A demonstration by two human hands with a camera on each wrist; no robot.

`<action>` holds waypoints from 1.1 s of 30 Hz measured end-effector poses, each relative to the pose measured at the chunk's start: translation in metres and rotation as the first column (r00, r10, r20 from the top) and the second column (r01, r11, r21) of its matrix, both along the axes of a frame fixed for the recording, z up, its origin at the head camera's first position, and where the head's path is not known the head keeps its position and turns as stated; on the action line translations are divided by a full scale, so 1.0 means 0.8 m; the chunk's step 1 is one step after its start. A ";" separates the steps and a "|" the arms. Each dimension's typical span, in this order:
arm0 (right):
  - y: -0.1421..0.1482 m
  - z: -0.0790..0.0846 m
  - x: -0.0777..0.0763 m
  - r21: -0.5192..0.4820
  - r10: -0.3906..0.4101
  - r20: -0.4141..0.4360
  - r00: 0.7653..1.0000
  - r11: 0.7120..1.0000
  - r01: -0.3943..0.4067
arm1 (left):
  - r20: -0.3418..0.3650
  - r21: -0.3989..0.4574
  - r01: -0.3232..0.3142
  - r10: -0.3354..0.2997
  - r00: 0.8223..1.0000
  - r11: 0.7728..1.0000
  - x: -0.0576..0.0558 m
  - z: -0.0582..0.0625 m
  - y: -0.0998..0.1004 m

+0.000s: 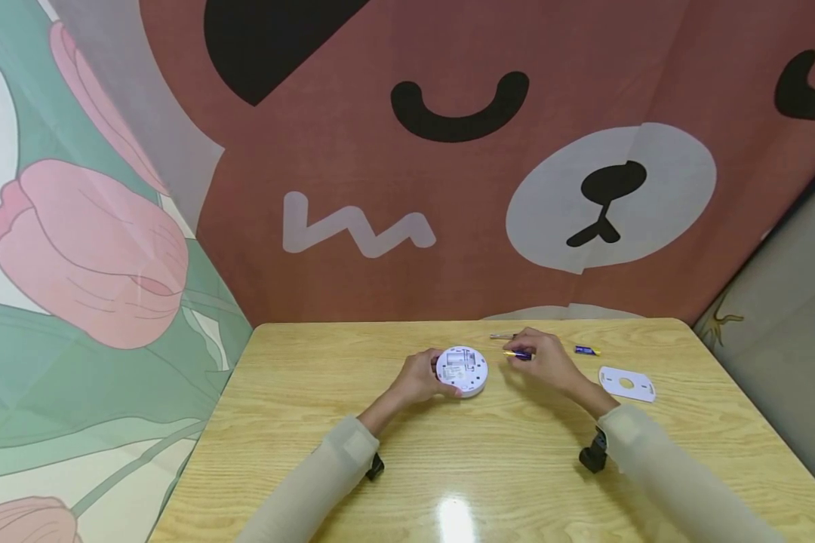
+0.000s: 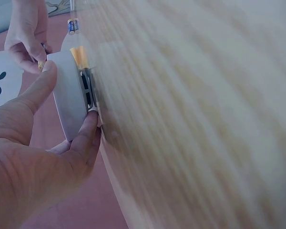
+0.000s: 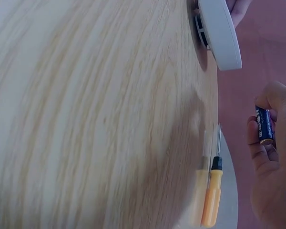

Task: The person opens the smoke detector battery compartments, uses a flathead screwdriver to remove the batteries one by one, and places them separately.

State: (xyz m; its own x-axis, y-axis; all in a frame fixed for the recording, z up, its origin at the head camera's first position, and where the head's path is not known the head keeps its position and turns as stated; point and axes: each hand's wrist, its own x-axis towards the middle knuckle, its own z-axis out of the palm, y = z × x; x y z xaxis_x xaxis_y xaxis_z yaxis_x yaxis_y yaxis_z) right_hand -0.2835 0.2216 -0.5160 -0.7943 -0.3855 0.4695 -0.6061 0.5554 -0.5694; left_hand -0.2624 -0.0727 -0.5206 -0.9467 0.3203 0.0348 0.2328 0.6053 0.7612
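My left hand point(image 1: 421, 377) grips a round white smoke detector point(image 1: 462, 381) by its edge, thumb at the near side and fingers around the far side. Its back, with an uncovered battery compartment point(image 1: 459, 359), faces up toward the head camera. In the left wrist view the detector point(image 2: 69, 95) is held just over the table. To its right, my right hand point(image 1: 543, 360) pinches a dark blue and gold battery point(image 3: 264, 125) between thumb and fingers, apart from the detector.
A screwdriver point(image 3: 212, 191) with an orange handle lies behind the right hand near the table's back edge. Another battery point(image 1: 587, 351) is farther right, and in front of it lies a white mounting plate point(image 1: 611, 381) with a central hole. A printed curtain point(image 1: 353, 286) hangs behind the table.
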 end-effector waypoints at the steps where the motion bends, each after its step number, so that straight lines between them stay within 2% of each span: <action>1: 0.002 0.000 0.000 0.002 0.001 -0.002 1.000 1.000 -0.001 | 0.001 0.001 0.000 0.000 1.000 1.000 0.000 0.000 0.000; 28: 0.053 -0.008 0.007 0.054 -0.014 -0.051 0.999 0.998 0.017 | -0.007 -0.010 0.003 -0.003 1.000 1.000 -0.001 -0.003 -0.001; 33: 0.061 -0.008 0.009 0.070 -0.025 -0.037 0.999 0.997 0.028 | -0.004 -0.006 0.002 -0.002 1.000 1.000 -0.001 -0.003 -0.001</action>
